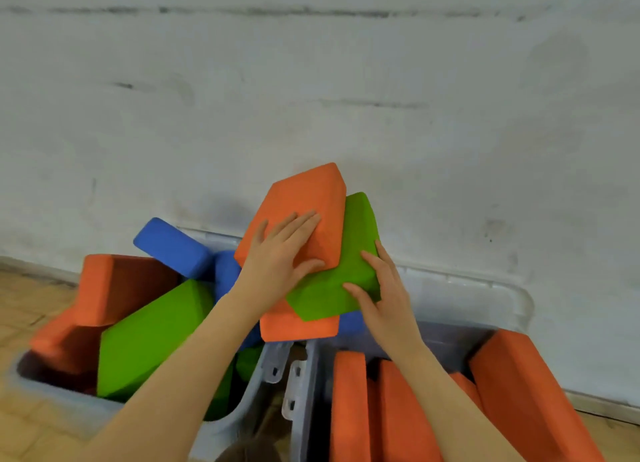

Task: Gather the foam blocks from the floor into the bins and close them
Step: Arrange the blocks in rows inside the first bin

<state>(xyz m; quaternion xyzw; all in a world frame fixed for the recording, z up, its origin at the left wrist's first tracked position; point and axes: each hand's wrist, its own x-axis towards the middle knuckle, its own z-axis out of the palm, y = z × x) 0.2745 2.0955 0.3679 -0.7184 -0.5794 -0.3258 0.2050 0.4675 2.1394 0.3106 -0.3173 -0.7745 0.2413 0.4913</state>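
Left hand (282,245) presses the orange foam block (304,208) while right hand (377,288) grips the green foam block (341,271), apparently steadying both above the grey plastic bins (512,299).

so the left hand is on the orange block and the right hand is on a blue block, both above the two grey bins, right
Not quite. The head view shows the right hand on a green block, not a blue one. The rest holds: the left hand lies on the orange block, both above the two grey bins.
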